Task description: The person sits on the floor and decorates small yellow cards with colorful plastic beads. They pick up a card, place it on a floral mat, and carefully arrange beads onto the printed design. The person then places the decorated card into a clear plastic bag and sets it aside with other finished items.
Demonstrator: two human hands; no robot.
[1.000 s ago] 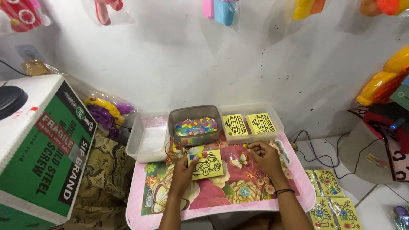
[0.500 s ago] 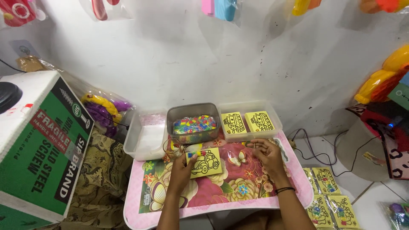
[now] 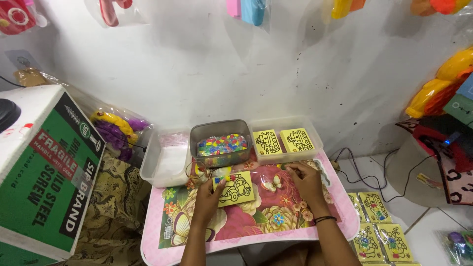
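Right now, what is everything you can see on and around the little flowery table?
yellow car card: one, yellow, on table under left hand
tray table: one, pink floral, centre
grey tub: one, holding multicoloured pieces, table back
clear tray: one, two yellow picture cards inside, right of tub
empty clear tray: one, left of tub
cardboard box: one, green and white, far left
card packets: several, yellow, floor right
hanging toys: several, bagged, wall top
left hand: on car card
right hand: on table, near clear tray

three clear tubs (image 3: 165, 165), three yellow cards (image 3: 235, 188) on the table, two hands (image 3: 207, 197).
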